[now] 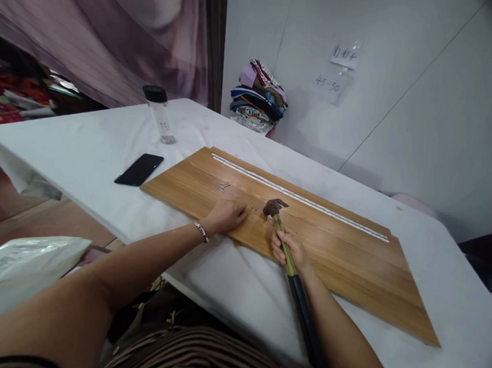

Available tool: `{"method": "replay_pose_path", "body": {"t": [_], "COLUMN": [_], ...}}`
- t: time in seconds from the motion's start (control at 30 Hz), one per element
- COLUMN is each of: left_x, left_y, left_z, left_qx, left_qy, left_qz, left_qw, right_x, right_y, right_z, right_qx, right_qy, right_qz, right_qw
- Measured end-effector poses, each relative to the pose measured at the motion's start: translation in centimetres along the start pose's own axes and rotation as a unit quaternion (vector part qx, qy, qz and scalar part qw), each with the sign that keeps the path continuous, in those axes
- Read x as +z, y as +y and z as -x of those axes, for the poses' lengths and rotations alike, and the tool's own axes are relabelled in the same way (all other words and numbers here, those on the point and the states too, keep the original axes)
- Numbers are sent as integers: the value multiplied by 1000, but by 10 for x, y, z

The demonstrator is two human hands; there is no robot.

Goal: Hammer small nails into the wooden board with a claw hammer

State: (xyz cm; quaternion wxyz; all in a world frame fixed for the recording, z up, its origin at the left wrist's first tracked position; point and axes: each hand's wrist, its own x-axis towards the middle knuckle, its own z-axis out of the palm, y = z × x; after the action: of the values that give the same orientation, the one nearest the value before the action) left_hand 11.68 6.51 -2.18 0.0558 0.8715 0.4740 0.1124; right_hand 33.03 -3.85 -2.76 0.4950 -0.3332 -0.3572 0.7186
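A claw hammer (296,287) with a rusty head and a long black grip is held in my right hand (289,246), which wraps its handle just below the head. The head hovers over or rests near a brown wooden board (341,256); I cannot tell whether it touches. My left hand (227,215) is closed at the board's near edge, its fingertips pinched together. Anything between those fingers is too small or hidden to make out. Beyond this hand lie several loose nails (224,186). Small dark specks show on the wood between my two hands.
Two white strips (299,197) run along the board's far side. On the white-covered table (86,135) are a black phone (139,169) and a clear bottle (160,117) with a dark lid. Folded clothes (257,98) are piled by the wall. A plastic bag (19,270) sits lower left.
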Motion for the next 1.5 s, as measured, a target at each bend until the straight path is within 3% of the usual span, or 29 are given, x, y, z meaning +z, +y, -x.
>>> {"method": "replay_pose_path", "body": {"t": [1.5], "left_x": [-2], "left_y": [3], "left_z": [1], "left_qx": [1], "left_qy": [-9], "left_qz": [6], "left_qw": [1000], "right_x": [1], "right_y": [-1], "right_z": [-1], "right_qx": [5], "right_qy": [0], "right_qz": [8], "right_qw": [1000]}}
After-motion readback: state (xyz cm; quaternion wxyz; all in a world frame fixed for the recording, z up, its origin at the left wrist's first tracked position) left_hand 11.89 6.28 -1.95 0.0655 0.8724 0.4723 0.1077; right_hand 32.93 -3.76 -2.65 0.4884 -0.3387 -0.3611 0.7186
